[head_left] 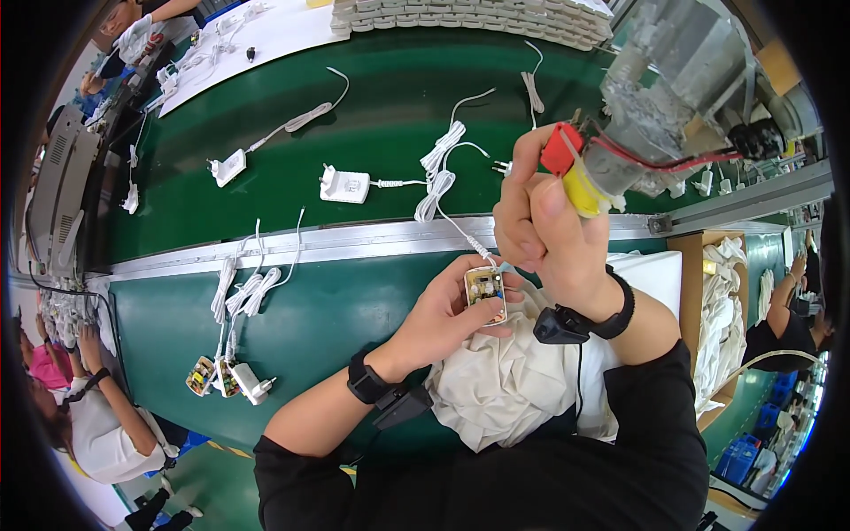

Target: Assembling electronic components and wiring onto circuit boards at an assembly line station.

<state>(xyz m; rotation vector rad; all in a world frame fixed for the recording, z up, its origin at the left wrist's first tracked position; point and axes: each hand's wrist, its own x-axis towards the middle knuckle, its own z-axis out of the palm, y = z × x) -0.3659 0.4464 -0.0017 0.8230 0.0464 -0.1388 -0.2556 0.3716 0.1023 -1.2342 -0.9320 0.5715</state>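
Currently, the work in hand stands part-way, judging from the one open unit under inspection. The left hand (447,310) has its fingers and thumb closed about the rim of an open white adapter case (468,299), held above a heap of cream cloth (509,380); the circuit board (484,285) is seated inside and a white cable (481,250) leads from its upper end. The right hand (558,226) is raised, fingers curled, thumb and forefinger at the red-and-yellow end of a hanging tool (580,181); firmness of that grip cannot be told. Done, by appearance: board placed and cable fitted. Outstanding: no cover is on this unit. Two further open units (202,375) lie on the green bench (345,301) at left, boards exposed, beside a white plug housing (251,384). On the belt (283,212) beyond, two white adapters (347,185) look closed. Whether the held board needs further attention cannot be determined.
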